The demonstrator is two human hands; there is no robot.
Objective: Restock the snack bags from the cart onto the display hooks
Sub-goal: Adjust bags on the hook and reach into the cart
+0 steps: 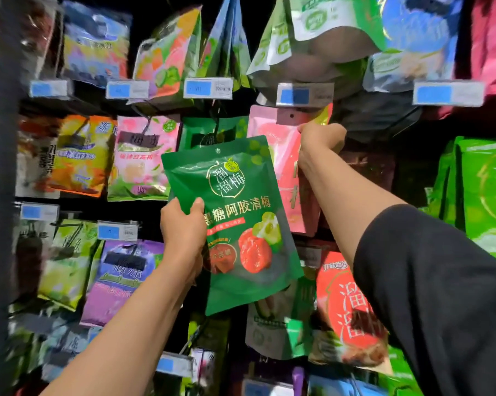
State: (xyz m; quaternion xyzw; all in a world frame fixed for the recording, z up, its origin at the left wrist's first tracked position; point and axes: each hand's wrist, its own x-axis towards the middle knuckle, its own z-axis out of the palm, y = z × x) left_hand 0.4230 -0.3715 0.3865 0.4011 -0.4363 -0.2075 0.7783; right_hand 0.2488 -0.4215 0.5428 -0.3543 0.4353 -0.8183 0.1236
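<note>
My left hand [182,230] grips a dark green snack bag [241,212] by its left edge, holding it upright in front of the display. The bag shows plums and has a small hang hole at its top. Behind it hangs another green bag [209,132] of the same kind on a hook. My right hand [321,140] is raised and pinches the top of a pink snack bag [284,172] hanging to the right of the green row. The hooks themselves are mostly hidden behind the bags.
Rows of hanging snack bags fill the wall: a yellow one [78,155], a pale pink one [144,158], a purple one [121,278], a red one [352,310] and a bright green one [484,195]. Blue price tags [208,87] stick out on rails. A dark upright post [4,167] stands at left.
</note>
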